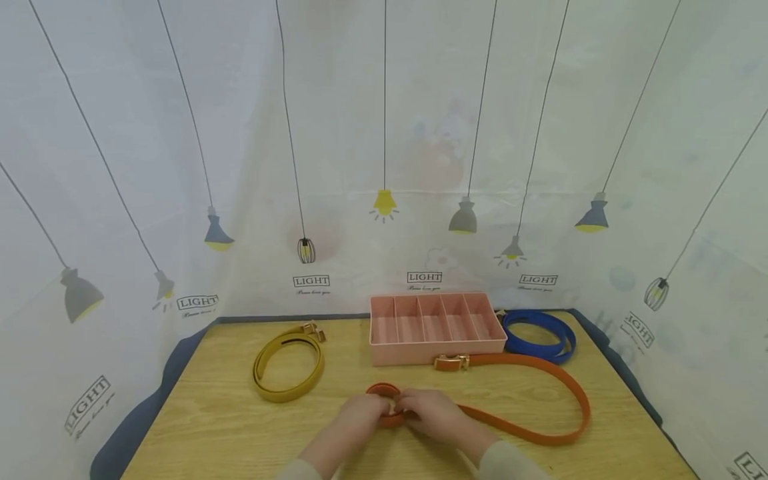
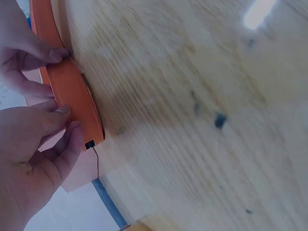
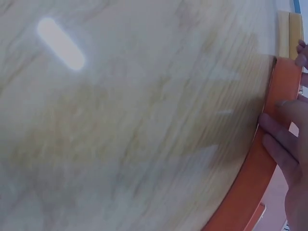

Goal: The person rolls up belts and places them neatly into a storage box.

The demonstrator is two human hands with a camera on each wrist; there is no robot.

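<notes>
The belt [image 1: 584, 403] at lower right is orange, its buckle [image 1: 461, 362] gold-toned. Mustard-yellow strap [image 1: 288, 396], lower left; blue strap [image 1: 531, 347], right; pink tray [image 1: 435, 352], centre. Tan wood-grained tabletop [image 1: 210, 400]; whitish sheet [image 1: 348, 133] above, printed with grey, blue and yellow lamps.

In the head view the near edge of the table [image 1: 198, 413] is cut off; the left hand [image 1: 354, 415] and right hand [image 1: 435, 412] hide part of the orange belt [image 1: 555, 439]

Wood-grained table [image 1: 210, 427], pink divided tray [image 1: 402, 355], coiled yellow belt [image 1: 283, 397], coiled blue belt [image 1: 528, 348], partly coiled orange belt [image 1: 585, 404]
</notes>
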